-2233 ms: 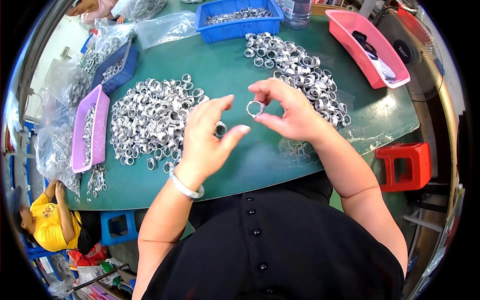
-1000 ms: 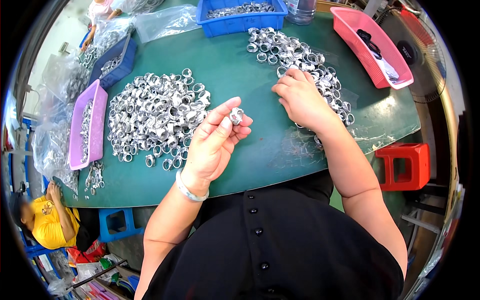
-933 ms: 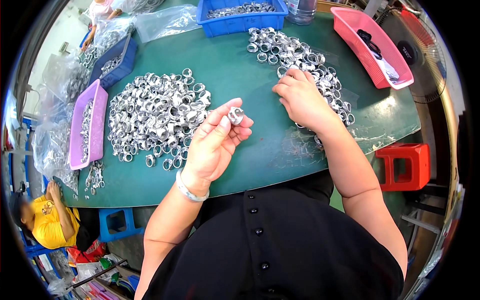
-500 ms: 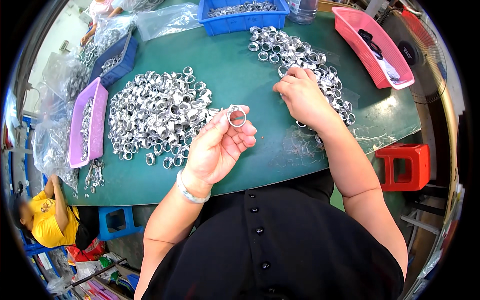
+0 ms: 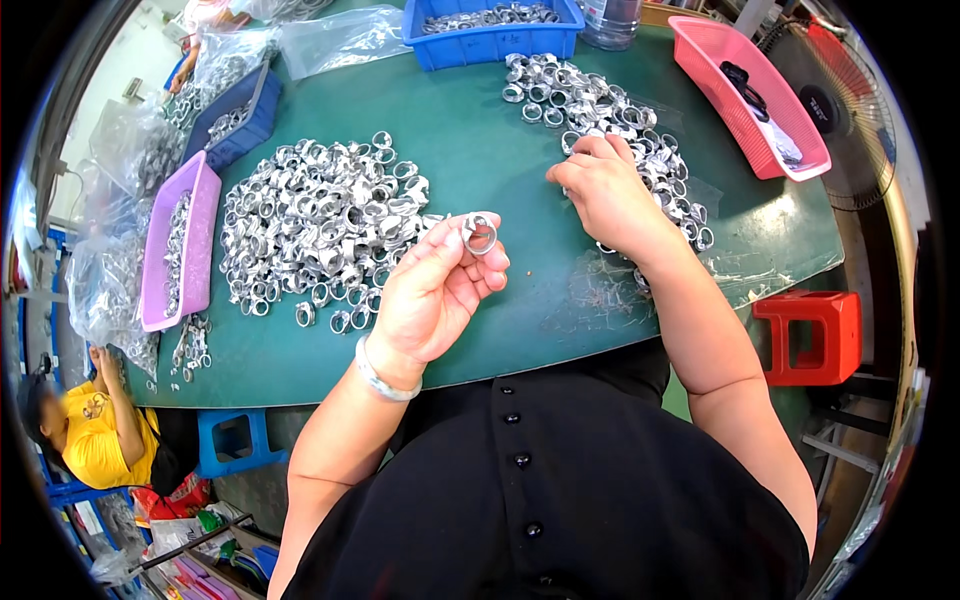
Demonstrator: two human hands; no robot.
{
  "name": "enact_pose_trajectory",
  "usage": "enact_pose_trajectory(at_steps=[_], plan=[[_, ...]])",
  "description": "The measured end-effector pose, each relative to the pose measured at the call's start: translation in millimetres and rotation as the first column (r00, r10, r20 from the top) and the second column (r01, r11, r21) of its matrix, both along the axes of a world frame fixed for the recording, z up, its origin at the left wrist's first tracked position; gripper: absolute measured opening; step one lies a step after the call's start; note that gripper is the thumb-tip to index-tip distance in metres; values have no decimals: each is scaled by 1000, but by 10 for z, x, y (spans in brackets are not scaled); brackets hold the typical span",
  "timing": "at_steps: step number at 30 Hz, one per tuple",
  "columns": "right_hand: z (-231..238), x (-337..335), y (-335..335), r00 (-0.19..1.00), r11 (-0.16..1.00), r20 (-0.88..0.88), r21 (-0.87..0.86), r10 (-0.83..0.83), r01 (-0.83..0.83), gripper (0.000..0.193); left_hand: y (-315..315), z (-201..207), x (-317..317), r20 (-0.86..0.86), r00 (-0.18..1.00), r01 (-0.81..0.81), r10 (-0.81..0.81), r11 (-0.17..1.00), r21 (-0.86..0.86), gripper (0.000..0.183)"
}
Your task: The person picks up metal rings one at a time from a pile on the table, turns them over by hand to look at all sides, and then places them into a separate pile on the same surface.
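Observation:
Between the thumb and fingers of my left hand (image 5: 437, 290) a silver-coloured metal ring (image 5: 479, 236) is held up, its round opening facing me. Beside that hand, to the left, lies a large heap of similar metal rings (image 5: 315, 220) on the green table. My right hand (image 5: 608, 195) rests at the near left edge of a second, longer pile of rings (image 5: 590, 97). Its fingers are bent and drawn together, pointing left; whatever they grip, if anything, is hidden.
Blue bins (image 5: 490, 47) (image 5: 232, 120) and a purple basket (image 5: 205, 240) hold more metal parts. A pink basket (image 5: 735, 120) with dark-handled scissors stands at the far right, near a fan (image 5: 830, 110). Red (image 5: 835, 335) and blue stools (image 5: 225, 455) flank me. A person in yellow (image 5: 100, 440) sits left.
The ring in my left hand has turned slightly and shifted a little to the right. My right hand has hardly moved. The whole view has shifted slightly.

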State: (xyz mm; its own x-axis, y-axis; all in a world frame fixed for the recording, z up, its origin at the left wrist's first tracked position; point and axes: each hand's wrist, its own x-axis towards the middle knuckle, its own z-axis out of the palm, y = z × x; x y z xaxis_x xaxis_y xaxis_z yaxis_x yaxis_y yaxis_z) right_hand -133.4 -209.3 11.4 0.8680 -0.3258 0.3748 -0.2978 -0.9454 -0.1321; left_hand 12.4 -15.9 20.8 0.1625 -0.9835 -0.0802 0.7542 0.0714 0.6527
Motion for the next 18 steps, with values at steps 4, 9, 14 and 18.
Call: enact_pose_trajectory(at_steps=[4,9,14,18], plan=[[5,1,-9,999,999,28,28,32,-33,19,-2,0,-5,-13,1000,-26,27,999,29,32],[-27,10,-16,994,992,94,103,64,-73,23,-5,5,-5,-24,1000,-15,16,999,40,33],[0,27,-6,983,989,161,98,93,-110,23,-6,-33,32,-46,999,3,-2,1000,7,33],[36,34,-4,960,969,248,174,129,-175,23,-9,-72,56,-73,997,8,-8,1000,4,32]])
